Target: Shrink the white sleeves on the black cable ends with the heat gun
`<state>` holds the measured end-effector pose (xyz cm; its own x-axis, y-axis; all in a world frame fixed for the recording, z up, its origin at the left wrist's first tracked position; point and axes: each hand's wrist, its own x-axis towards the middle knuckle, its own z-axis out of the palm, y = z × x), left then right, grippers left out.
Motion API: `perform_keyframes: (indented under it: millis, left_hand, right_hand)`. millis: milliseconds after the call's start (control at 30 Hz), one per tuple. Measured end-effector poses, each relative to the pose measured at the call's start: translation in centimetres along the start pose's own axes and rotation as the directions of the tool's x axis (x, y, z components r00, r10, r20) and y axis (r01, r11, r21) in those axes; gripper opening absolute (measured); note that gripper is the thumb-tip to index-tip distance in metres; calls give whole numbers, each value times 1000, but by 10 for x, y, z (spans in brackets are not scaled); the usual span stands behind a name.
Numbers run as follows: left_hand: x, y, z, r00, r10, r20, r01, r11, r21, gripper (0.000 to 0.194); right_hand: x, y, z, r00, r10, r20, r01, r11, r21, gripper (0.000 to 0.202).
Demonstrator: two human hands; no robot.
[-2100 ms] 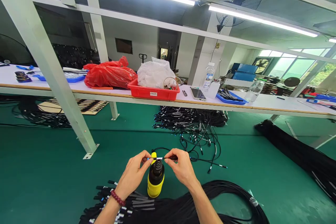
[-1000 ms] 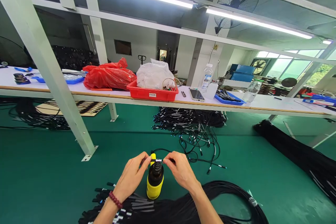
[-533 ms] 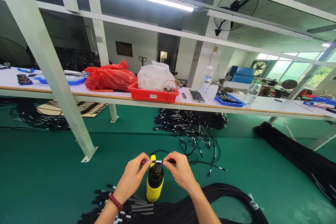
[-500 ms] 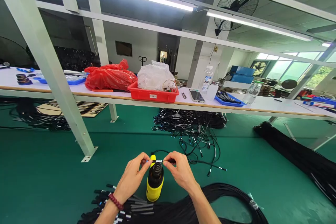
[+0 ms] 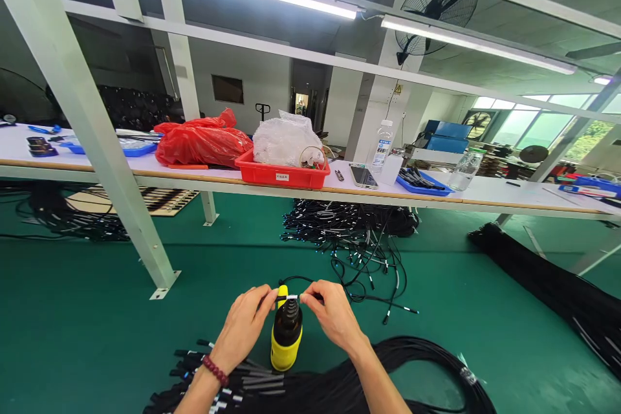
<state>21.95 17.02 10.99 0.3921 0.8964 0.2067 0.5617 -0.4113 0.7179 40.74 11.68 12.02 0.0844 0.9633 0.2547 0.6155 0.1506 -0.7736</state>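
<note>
A thin black cable with a white sleeve (image 5: 292, 297) is stretched level between my two hands. My left hand (image 5: 246, 315), a dark red bead bracelet on its wrist, pinches the left end of this cable. On the other side, my right hand (image 5: 334, 315) pinches the cable just right of the white part. Directly below the sleeve, a yellow and black heat gun (image 5: 285, 354) stands upright with its ribbed dark nozzle pointing up. I cannot tell whether the nozzle touches the cable.
Bundled black cables (image 5: 315, 391) lie below my wrists. More cables (image 5: 339, 226) are heaped on the green floor beneath the long bench (image 5: 456, 205). On it are a red bin (image 5: 286, 176), a red bag (image 5: 204, 142), a phone (image 5: 363, 176) and a blue tray (image 5: 424, 189).
My left fingers have shifted slightly up and left and rolled on the cable. The right hand has barely moved, and the heat gun stands where it was.
</note>
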Motion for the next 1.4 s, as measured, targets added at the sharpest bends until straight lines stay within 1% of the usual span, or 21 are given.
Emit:
perform_keyframes:
  millis: [133,233,367,467,633,700,800,967,1067,1167,1267,1400]
  left_hand:
    - [0,-2,1,1000,-9,1,9,1000,3,45]
    - [0,-1,0,1000,5,16,-5,1000,-14,43]
    - [1,2,-2,999,29,25,-28,999,-42,35]
    - [0,2,-3,999,28,23,-27,998,-48,34]
    - [-1,0,-1,1000,-23,17,23,999,-37,50]
    - [-1,0,0,999,-35,18,36,999,-40,53]
    - [0,-1,-1,999,-25,34,27,998,-63,51]
    - [0,-2,-4,998,18,63,-11,993,-113,38]
    - [0,-2,-4,998,22,62,-14,993,-121,34]
    - [-1,0,-4,999,12,53,-6,994,-109,38]
    - [-3,1,-2,999,-7,38,11,996,-92,46]
    - [-3,0,0,999,-42,19,43,996,-72,52]
  right_hand:
    - [-2,-3,0,1000,-14,19,14,1000,-12,25]
    - [-1,-2,1,1000,-8,4,8,1000,-2,21]
    - [-1,0,3,1000,1,-22,0,1000,28,11]
    - [-1,-1,2,1000,11,-22,-10,999,37,11]
    - [-3,-4,0,1000,-3,28,2,1000,30,29]
    - [-3,-4,0,999,-14,31,13,999,34,32]
    - [-4,-4,1,1000,-17,16,16,999,51,28]
    - [-3,0,3,1000,-20,-19,22,996,82,14]
    - [-1,2,4,999,-18,-32,21,997,79,10]
    - [-2,2,4,1000,-25,-20,26,998,58,12]
    - [-5,2,2,999,-41,3,41,999,24,17]
    - [-8,2,1,998,-62,22,63,998,-16,25]
